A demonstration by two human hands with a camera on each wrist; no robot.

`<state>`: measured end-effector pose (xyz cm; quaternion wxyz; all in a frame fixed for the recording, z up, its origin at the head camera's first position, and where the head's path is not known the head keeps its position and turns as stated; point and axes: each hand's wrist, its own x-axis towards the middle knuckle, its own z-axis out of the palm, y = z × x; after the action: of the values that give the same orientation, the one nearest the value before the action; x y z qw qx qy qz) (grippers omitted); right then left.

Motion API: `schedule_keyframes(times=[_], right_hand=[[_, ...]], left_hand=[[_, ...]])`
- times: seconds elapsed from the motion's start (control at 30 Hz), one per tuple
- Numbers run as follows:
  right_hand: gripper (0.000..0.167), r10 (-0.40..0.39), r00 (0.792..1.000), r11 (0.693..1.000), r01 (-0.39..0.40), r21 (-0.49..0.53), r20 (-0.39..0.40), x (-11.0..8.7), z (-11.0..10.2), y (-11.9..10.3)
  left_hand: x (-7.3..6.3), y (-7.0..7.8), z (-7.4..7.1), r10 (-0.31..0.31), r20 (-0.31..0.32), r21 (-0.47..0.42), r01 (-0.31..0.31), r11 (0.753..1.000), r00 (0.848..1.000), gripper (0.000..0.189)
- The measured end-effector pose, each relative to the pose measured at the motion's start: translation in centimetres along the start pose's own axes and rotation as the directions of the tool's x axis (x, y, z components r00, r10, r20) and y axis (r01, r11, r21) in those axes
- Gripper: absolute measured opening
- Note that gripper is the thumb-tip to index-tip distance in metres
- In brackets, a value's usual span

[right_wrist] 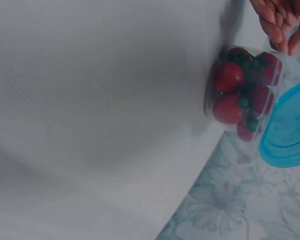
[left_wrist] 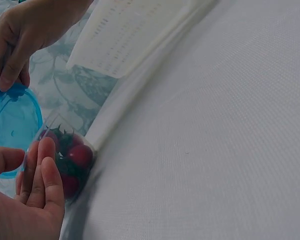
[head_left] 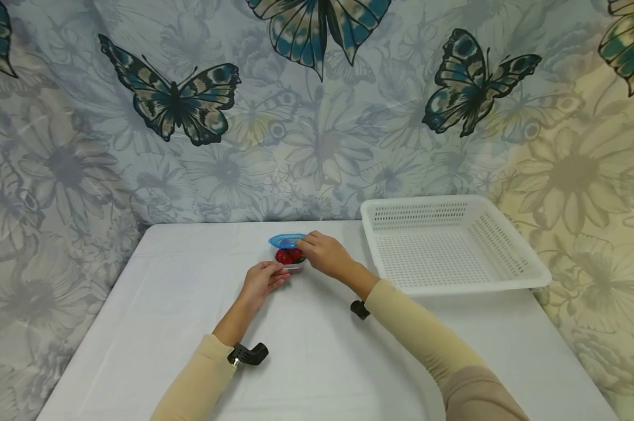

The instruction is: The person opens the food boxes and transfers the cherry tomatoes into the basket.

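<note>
Near the far edge of the table stands a clear plastic container holding several red tomatoes with green leafy stems. My left hand pinches the container's near-left rim between thumb and fingertip, the other fingers extended along its side. A translucent blue lid is tilted up over the container, apart from most of the rim. My right hand pinches the lid by the tab at its edge, as the left wrist view shows. In the right wrist view only a fingertip of the right hand shows at the lid's border.
A white perforated plastic basket sits at the table's back right, close to my right forearm. White cloth covers the table. Behind it hangs a backdrop printed with butterflies and flowers.
</note>
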<state>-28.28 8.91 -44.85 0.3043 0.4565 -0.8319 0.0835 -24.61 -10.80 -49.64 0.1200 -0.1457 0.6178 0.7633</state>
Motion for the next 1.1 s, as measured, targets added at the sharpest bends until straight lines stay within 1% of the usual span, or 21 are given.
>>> schedule_keyframes(times=[0.23,0.4,0.57,0.77,0.93,1.1], right_hand=[[0.016,0.058,0.998,0.996,-0.055,0.072,-0.038,0.4,-0.6,0.4],[0.014,0.127,0.991,0.983,-0.120,0.141,-0.037,0.4,-1.2,0.5],[0.014,0.180,0.983,0.965,-0.173,0.199,-0.020,0.4,-1.7,0.7],[0.012,0.239,0.970,0.939,-0.240,0.246,0.037,0.8,-3.2,0.4],[0.012,0.264,0.962,0.917,-0.272,0.293,0.066,0.8,-4.4,0.2],[0.013,0.294,0.953,0.895,-0.302,0.328,0.075,0.3,-5.1,0.5]], left_hand=[[-0.1,0.0,-0.1,-0.001,-0.012,-0.008,0.001,1.000,1.000,0.017],[0.1,-0.2,0.0,0.008,0.008,-0.009,-0.008,1.000,1.000,0.017],[0.2,-0.3,0.0,0.013,0.004,-0.012,-0.013,1.000,1.000,0.017],[0.3,-0.3,-0.1,0.010,0.003,-0.009,-0.010,1.000,1.000,0.018],[0.2,-0.2,0.2,0.003,-0.001,-0.009,-0.003,1.000,1.000,0.019],[0.1,-0.3,0.1,0.004,-0.008,-0.013,-0.004,1.000,1.000,0.019]])
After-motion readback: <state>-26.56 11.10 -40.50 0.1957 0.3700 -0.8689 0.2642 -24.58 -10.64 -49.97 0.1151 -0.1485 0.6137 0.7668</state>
